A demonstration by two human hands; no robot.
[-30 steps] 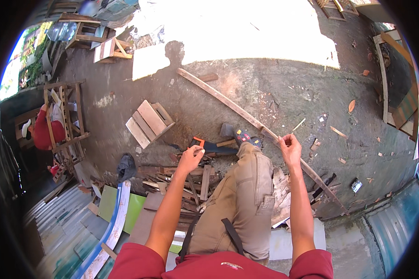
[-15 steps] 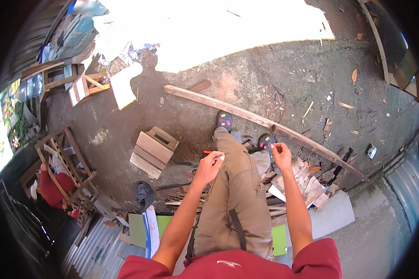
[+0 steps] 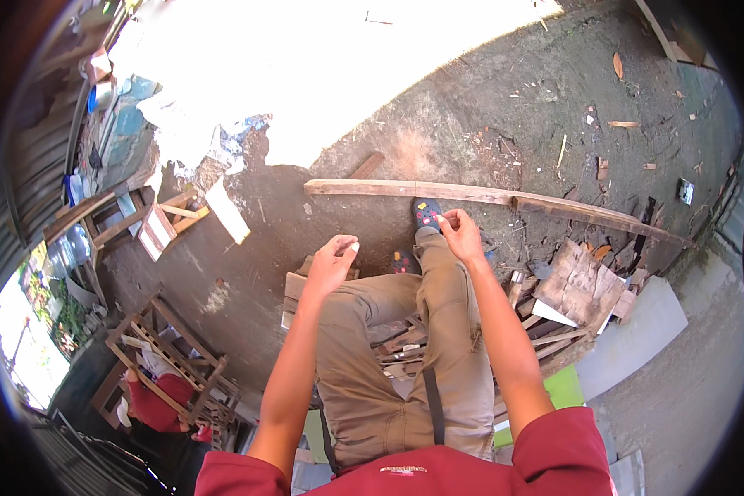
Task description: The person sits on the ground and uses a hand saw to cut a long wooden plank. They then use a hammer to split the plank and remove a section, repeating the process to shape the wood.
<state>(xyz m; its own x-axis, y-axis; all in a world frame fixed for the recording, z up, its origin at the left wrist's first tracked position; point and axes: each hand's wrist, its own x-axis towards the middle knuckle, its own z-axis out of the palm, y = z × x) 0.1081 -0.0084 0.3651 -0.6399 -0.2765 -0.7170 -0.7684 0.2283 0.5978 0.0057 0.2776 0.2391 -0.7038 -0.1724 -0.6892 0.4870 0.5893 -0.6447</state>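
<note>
A: Left hand (image 3: 332, 263) and right hand (image 3: 463, 236), as I see them remotely: both half open, fingers loosely curled, nothing visible in hold. The long plank (image 3: 372, 188) crosses the upper centre, near the right hand.

B: How should I step?

A: High and short, I judge: one shoe (image 3: 426, 213) is against or just beside the plank's near edge; I cannot tell which. Scrap wood (image 3: 583, 285) crowds right of centre; wider floor (image 3: 479, 91) spreads upper right.

Two hands (image 3: 331, 266), two shoes (image 3: 426, 213), apparently one co-worker (image 3: 159, 403)
</note>
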